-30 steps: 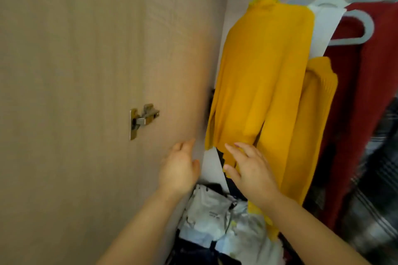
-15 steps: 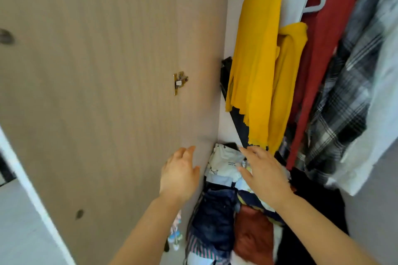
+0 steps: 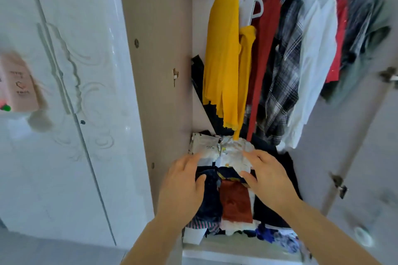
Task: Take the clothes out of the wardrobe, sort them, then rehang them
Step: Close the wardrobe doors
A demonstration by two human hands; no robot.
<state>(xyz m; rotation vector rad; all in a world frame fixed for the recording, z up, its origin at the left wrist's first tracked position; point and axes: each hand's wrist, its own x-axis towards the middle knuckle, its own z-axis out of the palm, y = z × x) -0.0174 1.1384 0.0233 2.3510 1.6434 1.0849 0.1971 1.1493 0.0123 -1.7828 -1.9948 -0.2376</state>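
Two hands reach over a folded clothes pile low in the wardrobe. The left hand has fingers loosely spread, holding nothing. A pale printed garment lies between both sets of fingers. The right hand is spread likewise. Above the fingertips hang a yellow top and a plaid shirt.

A shiny white door with swirly lines stands on the left. A blurry pink thing with a small heart hangs beside it. Grey floor lies below.
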